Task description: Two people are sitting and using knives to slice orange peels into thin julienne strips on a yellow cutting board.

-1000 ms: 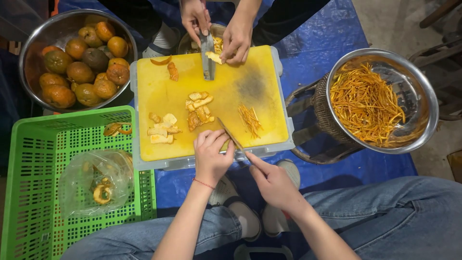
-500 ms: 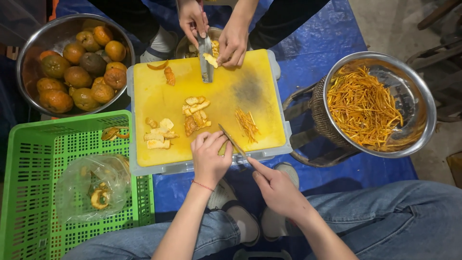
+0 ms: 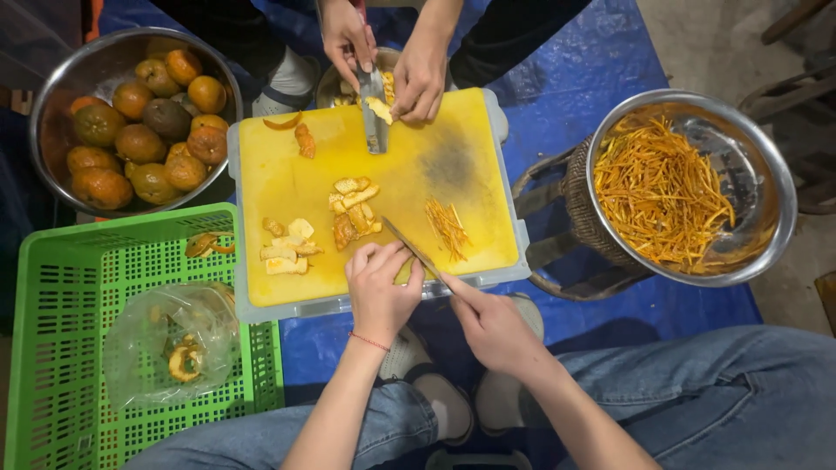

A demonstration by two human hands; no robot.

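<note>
We hold a knife (image 3: 409, 246) in our right hand (image 3: 492, 326). Our left hand (image 3: 379, 283) is curled, pressing down on peel at the near edge of the yellow board (image 3: 287, 178). A small pile of strips (image 3: 448, 228) lies just beside the blade. More peel pieces (image 3: 353, 209) wait uncut. The right bowl (image 3: 766, 148) already has many strips. The left bowl (image 3: 52, 83) has whole fruit left.
</note>
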